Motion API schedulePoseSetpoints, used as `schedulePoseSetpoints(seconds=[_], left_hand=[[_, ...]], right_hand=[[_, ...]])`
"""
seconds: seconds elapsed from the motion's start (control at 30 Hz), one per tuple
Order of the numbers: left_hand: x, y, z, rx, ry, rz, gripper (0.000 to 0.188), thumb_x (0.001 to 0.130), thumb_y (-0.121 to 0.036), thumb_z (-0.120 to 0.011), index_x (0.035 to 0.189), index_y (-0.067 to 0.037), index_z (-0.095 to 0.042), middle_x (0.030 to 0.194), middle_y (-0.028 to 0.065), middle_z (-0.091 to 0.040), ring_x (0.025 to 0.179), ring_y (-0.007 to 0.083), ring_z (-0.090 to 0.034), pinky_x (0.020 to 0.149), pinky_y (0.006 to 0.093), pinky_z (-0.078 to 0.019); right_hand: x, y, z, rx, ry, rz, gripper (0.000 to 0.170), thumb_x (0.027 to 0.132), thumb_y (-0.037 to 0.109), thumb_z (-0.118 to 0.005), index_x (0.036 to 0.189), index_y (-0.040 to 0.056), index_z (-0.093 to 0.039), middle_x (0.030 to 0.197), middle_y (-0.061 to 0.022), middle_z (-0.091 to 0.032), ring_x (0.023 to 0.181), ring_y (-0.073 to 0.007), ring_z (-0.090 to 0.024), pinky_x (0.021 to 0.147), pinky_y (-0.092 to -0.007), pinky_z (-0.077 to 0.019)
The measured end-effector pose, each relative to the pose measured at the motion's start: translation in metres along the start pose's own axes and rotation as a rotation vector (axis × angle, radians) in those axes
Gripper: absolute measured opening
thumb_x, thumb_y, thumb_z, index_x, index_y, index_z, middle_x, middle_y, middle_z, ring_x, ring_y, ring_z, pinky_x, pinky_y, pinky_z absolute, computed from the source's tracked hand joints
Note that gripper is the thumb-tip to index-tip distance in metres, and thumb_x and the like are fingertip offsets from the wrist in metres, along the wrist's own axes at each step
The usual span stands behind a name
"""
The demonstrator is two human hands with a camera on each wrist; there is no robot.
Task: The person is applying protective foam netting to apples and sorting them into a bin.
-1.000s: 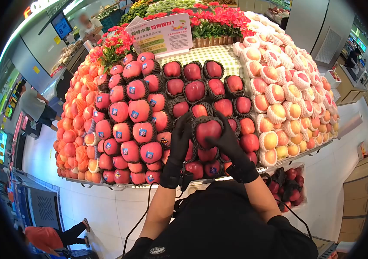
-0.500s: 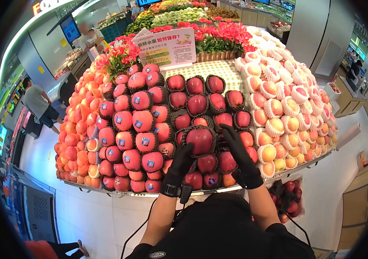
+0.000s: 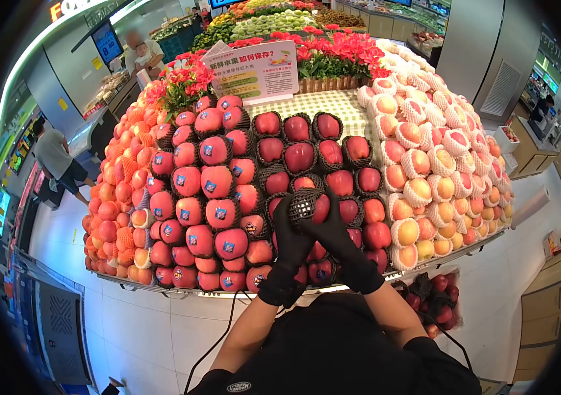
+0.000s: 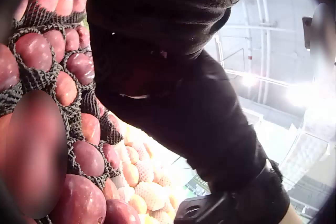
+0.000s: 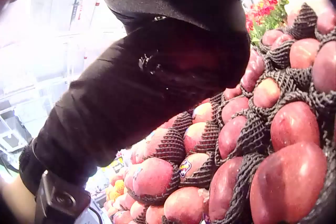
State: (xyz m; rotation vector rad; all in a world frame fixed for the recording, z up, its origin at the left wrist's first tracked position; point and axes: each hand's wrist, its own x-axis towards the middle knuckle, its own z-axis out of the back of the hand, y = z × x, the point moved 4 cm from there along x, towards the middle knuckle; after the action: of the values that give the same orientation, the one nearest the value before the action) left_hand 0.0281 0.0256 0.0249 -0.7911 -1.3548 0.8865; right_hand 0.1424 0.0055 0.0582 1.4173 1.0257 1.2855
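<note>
Both hands wear black gloves and meet at a dark red apple (image 3: pixel 320 208) over the front-middle rows of the display. A black foam net (image 3: pixel 302 205) covers the apple's left side, its mesh stretched. My left hand (image 3: pixel 291 237) grips the netted side, and my right hand (image 3: pixel 341 238) holds the bare red side. The thumbs come together at the near face of the apple. Dark gloves fill the middle of both wrist views and hide the held apple there. Close under the hands lie red apples (image 5: pixel 287 182) in black nets.
Stickered pink-red apples (image 3: pixel 218 181) are stacked on the left, and fruit in white foam nets (image 3: pixel 423 172) on the right. A sign (image 3: pixel 257 71) and red flowers (image 3: pixel 343 52) stand behind. A bag of apples (image 3: pixel 439 299) sits low at the right. People stand farther off at left.
The right hand, apart from the apple half a second ago, has come back onto it. The net now covers the apple's left side, and the hands have drawn closer together.
</note>
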Motion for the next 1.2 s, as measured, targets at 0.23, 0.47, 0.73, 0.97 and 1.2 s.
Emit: schedulePoseSetpoints(seconds=[0.23,0.47,0.73,0.97,1.2], left_hand=[[0.002,-0.034,0.02,-0.17,0.314,0.22,0.104,0.062,-0.024,-0.089,0.144,-0.005,-0.028,0.143,0.0149,-0.033,0.128,0.0293,-0.04,0.105,0.0422,-0.0402],[0.01,-0.042,0.013,-0.055,0.471,0.059,0.11,0.061,-0.019,-0.089,0.147,-0.006,-0.022,0.146,0.0152,-0.031,0.136,0.0267,-0.033,0.108,0.0406,-0.0362],[0.003,-0.04,0.012,-0.049,0.452,0.052,0.104,0.058,-0.016,-0.088,0.144,-0.005,-0.029,0.141,0.0146,-0.04,0.132,0.0258,-0.039,0.111,0.0394,-0.0331],[-0.001,-0.057,0.011,-0.09,0.435,0.036,0.094,0.059,-0.013,-0.088,0.138,-0.007,-0.037,0.136,0.0118,-0.046,0.128,0.0235,-0.044,0.108,0.0389,-0.0371],[-0.005,-0.047,0.011,-0.221,0.518,0.102,0.092,0.06,-0.009,-0.087,0.139,-0.008,-0.038,0.137,0.0108,-0.046,0.128,0.0229,-0.044,0.108,0.0388,-0.0367]], right_hand=[[0.012,-0.046,0.031,0.715,0.2,-0.267,0.055,0.094,0.024,-0.053,0.141,0.0049,-0.032,0.129,-0.0117,-0.051,0.116,-0.0209,-0.055,0.099,-0.0358,-0.0459],[-0.001,-0.034,0.033,0.874,0.295,-0.367,0.05,0.1,0.035,-0.043,0.141,0.0063,-0.037,0.135,-0.0084,-0.049,0.12,-0.0211,-0.052,0.102,-0.0357,-0.0435],[-0.045,0.069,0.014,0.414,0.282,0.097,0.058,0.098,0.033,-0.047,0.146,0.0063,-0.029,0.144,-0.0095,-0.039,0.131,-0.0201,-0.041,0.11,-0.0344,-0.0332],[-0.01,-0.013,0.032,0.601,0.461,-0.211,0.065,0.094,0.029,-0.058,0.147,0.0075,-0.028,0.144,-0.0104,-0.039,0.132,-0.02,-0.039,0.111,-0.0349,-0.0322],[-0.005,0.006,0.032,0.56,0.522,-0.338,0.066,0.09,0.024,-0.06,0.146,0.0061,-0.03,0.143,-0.0098,-0.04,0.132,-0.02,-0.04,0.109,-0.0337,-0.0343]])
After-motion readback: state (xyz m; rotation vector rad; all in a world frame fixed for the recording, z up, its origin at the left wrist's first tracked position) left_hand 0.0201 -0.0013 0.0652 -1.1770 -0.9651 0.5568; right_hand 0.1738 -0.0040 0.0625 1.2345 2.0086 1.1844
